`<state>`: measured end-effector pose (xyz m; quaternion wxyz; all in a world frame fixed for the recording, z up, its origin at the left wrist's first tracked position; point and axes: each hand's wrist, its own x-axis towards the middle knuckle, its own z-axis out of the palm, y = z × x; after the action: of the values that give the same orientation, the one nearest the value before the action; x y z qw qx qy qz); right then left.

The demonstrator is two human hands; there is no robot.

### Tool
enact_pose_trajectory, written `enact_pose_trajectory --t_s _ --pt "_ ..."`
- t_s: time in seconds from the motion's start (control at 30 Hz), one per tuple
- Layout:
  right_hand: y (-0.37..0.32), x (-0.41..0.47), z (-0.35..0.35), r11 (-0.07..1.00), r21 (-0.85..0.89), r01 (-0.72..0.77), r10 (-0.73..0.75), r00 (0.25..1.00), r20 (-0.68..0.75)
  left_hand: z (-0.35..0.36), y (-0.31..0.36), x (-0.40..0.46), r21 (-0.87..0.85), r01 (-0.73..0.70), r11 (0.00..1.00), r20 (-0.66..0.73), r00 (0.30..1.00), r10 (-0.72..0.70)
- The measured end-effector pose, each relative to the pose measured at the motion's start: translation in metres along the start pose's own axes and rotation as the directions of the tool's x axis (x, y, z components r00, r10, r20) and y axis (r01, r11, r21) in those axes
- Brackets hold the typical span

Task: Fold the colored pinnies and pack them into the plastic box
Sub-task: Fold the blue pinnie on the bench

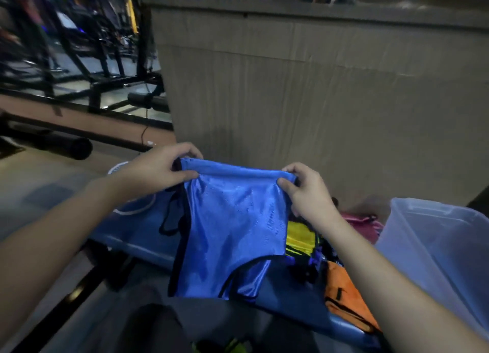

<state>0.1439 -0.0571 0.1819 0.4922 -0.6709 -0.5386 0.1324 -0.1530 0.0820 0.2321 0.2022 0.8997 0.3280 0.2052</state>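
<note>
A shiny blue pinny (pixel 232 228) with black trim hangs in the air in front of me, doubled over at its top edge. My left hand (pixel 156 168) pinches its top left corner and my right hand (pixel 304 188) pinches its top right corner. Under and right of it lie a yellow pinny (pixel 300 237), an orange pinny (pixel 346 297) and a pink pinny (pixel 362 223) on a blue padded bench (pixel 137 236). The clear plastic box (pixel 434 236) stands at the right, partly behind my right forearm.
A grey wall panel (pixel 317 88) rises straight ahead. Black gym machine frames (pixel 79 61) fill the upper left. A white round object (pixel 124 191) lies on the bench's left end. A black bar (pixel 68 294) runs along the floor at lower left.
</note>
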Motion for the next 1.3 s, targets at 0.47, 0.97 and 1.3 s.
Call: enact_pose_trajectory --t_s 0.47,0.97,1.3 --pt "0.064 0.125 0.15 0.955 0.102 -0.278 0.246 0.936 0.253 0.061 -0.168 0.084 0.252 0.145 0.957 -0.157 0.982 -0.108" --pt "0.103 0.045 0.143 0.934 -0.196 0.297 -0.187 0.878 0.441 0.143 -0.176 -0.013 0.447 -0.124 0.886 -0.246 0.935 0.255" --pt "0.101 -0.025 0.15 0.765 -0.442 0.469 -0.035 0.715 0.698 0.165 -0.18 -0.086 0.343 -0.111 0.933 0.015 0.994 0.112"
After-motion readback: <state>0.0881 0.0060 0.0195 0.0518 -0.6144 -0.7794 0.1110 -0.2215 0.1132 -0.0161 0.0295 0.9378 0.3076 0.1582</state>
